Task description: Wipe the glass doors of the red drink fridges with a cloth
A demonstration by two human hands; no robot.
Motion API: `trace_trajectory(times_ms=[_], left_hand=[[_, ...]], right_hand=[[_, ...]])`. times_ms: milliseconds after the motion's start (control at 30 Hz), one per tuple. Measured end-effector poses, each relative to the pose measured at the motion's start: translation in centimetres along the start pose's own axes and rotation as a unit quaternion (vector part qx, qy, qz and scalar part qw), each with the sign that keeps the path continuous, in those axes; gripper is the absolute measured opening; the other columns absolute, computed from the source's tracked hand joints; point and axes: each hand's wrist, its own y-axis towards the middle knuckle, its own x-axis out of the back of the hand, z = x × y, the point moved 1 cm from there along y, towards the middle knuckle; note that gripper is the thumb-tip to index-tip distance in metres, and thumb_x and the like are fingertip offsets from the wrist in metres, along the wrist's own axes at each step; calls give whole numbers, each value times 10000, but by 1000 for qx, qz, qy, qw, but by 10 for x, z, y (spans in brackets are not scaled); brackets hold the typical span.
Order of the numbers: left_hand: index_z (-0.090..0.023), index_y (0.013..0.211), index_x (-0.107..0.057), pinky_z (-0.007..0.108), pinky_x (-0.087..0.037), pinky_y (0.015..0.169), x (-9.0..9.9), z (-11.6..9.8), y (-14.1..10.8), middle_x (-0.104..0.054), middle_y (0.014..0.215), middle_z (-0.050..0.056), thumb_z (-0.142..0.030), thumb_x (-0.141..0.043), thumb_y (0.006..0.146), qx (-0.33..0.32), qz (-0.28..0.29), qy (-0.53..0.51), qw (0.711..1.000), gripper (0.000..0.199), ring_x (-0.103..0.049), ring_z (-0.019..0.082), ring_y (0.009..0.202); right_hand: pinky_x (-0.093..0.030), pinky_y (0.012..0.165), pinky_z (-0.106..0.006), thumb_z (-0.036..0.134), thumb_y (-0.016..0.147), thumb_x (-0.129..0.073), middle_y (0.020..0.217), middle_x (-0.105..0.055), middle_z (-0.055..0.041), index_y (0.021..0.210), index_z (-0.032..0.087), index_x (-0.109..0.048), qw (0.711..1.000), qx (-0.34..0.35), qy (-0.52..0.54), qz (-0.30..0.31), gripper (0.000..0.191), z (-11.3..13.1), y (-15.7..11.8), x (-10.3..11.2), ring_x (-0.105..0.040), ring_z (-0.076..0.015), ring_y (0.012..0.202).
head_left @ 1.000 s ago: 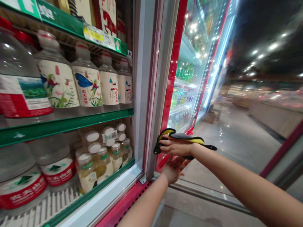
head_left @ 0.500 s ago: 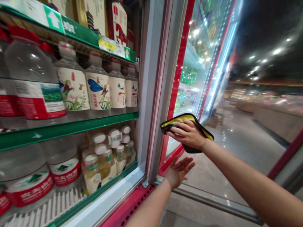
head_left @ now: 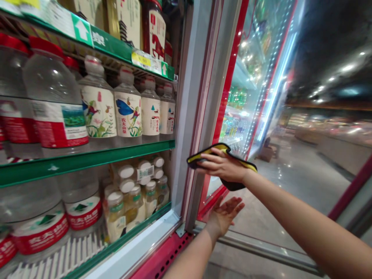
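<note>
Head view: right fingers [head_left: 209,165] hold a bent, black-edged yellow cloth [head_left: 234,185].

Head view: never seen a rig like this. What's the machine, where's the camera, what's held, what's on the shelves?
There is no machine: these are a person's two bare hands, seen by a camera worn on the head, looking forward and down. The right hand holds a yellow-and-black cloth in front of a metal upright; I can't tell whether they touch. The left hand is open below it, holding nothing visible. On the left, green-edged shelves hold red-capped water bottles, bottles with illustrated labels and small white-capped bottles.
</note>
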Motion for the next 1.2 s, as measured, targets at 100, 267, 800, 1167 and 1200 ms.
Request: trace_trajectory(times_ms=[100,267,800,1167,1200], left_hand=[[-288,1610,-167,454,-47,1280,-1,0,-1,-89,1684,-57,-532,-566,929,-24,-53,80,995,826,115,146,1559],[-261,1596,-259,478,-3,1275,-3,2,0,-171,1678,-38,-629,-552,893,-23,-82,133,988,845,179,175,1549],[-284,1601,-204,513,39,1257,-2,8,-1,-130,1688,-23,-535,-561,916,-50,-88,117,988,812,122,209,1564],[-289,1608,-140,483,-19,1262,4,11,-2,-109,1683,-12,-508,-553,943,-50,-71,82,993,812,69,177,1569],[-284,1608,-137,485,-36,1262,3,11,-1,-145,1679,-3,-521,-556,939,-52,-65,78,993,824,42,184,1571]], right_hand=[[-194,1255,-544,94,952,-505,1501,-536,-1,1492,345,-442,988,-146,-22,-43,598,-22,4,9,-290,-224,1509],[-272,1230,-504,160,942,-530,1505,-537,-18,1469,289,-476,1000,-20,18,8,545,-6,3,0,-298,-227,1504],[-321,1190,-417,176,939,-526,1372,-645,-1,1247,279,-670,998,42,-1,49,355,21,-39,7,-452,-218,1401],[-222,1207,-547,137,927,-533,1476,-563,-51,1415,293,-553,933,-317,-156,-70,513,11,-59,27,-341,-302,1478],[-225,1213,-526,141,928,-522,1476,-565,-30,1398,293,-567,956,-256,-135,-46,496,20,-58,21,-356,-286,1470]])
